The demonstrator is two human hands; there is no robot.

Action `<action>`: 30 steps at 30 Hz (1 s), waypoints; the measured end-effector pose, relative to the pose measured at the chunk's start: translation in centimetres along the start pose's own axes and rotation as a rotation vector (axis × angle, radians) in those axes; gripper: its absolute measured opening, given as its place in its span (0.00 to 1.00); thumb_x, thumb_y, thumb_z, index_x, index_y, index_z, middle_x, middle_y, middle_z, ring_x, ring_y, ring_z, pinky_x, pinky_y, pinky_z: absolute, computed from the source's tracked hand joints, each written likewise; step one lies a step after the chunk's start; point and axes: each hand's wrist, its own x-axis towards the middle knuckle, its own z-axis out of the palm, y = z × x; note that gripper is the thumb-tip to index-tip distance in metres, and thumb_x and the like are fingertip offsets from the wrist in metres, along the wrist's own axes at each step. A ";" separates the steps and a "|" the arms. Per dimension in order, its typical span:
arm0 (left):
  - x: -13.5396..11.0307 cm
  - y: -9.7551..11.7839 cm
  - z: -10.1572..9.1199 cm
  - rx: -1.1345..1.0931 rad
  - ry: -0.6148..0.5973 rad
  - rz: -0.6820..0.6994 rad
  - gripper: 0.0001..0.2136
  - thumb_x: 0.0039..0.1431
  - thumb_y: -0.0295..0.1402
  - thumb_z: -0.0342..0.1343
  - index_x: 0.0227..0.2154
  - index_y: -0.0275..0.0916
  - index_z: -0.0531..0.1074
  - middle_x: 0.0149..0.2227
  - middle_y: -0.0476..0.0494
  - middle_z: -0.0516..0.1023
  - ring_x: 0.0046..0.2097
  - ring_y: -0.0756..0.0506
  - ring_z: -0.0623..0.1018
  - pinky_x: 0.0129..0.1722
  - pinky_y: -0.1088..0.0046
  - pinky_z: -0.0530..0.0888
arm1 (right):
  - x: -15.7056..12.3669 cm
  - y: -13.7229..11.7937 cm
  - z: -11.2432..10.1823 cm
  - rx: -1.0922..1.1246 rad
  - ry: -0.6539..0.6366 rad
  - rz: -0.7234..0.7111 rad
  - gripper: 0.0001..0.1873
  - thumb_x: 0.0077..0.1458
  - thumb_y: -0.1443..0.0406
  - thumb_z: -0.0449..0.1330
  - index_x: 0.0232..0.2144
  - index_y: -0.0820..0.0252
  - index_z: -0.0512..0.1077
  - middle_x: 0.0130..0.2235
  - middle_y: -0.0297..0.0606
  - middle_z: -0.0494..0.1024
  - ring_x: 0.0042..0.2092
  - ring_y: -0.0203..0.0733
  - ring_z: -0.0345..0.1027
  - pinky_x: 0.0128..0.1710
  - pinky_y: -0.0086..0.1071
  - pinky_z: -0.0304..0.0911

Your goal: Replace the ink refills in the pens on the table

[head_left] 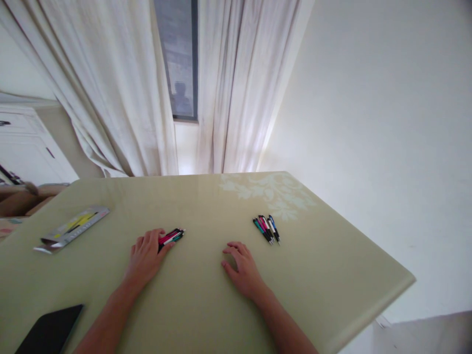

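Note:
My left hand (147,253) rests on the table and is closed around a bunch of pens (172,237), whose black, pink, white and green barrels stick out to the right of the fingers. To the right, my right hand (243,268) lies on the table with thumb and fingers apart and nothing between them. Beyond it, up and to the right, a second small group of pens (266,229) lies side by side on the tabletop, in green, pink, white and blue with dark grips. A gap separates this group from my right hand.
A silver and yellow pen box (75,227) with its near end flap open lies at the left of the pale green table (199,201). A dark flat object (51,329) is at the near left. Curtains (110,88) and a white wall (368,123) stand behind the table.

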 end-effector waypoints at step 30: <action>-5.2 11.1 1.9 -0.773 0.014 0.041 0.14 0.61 0.44 0.58 0.43 0.43 0.80 0.40 0.45 0.83 0.41 0.41 0.80 0.44 0.64 0.76 | 4.6 1.5 -0.6 0.453 -0.086 0.029 0.15 0.69 0.62 0.52 0.31 0.58 0.72 0.27 0.31 0.71 0.30 0.37 0.63 0.32 0.29 0.55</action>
